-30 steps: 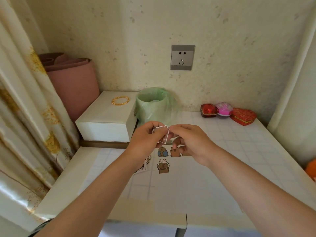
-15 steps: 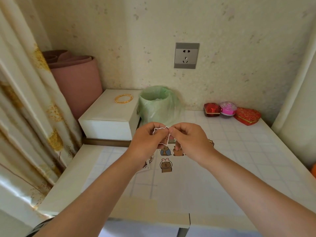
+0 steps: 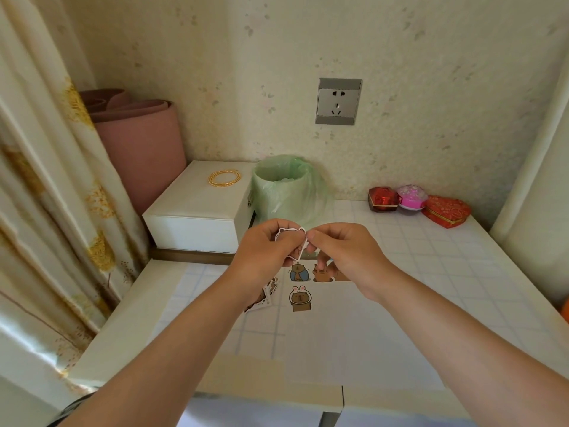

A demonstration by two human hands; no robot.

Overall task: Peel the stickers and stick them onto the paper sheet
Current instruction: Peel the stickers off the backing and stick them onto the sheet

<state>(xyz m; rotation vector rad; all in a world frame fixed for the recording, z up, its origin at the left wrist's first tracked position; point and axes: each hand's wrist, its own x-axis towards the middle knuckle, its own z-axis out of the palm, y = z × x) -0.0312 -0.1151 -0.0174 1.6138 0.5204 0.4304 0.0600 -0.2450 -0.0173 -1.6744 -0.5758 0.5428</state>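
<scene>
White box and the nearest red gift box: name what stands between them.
Head view: a green-lined bin stands between the white box and that red gift box.

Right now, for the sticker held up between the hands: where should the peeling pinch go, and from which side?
Probably its right edge, from the right. The sticker is a thin flat cut-out with a white border; the left hand pinches its left and lower part, so only the top and right border show. The right hand pinches there, thumb against fingertip.
</scene>
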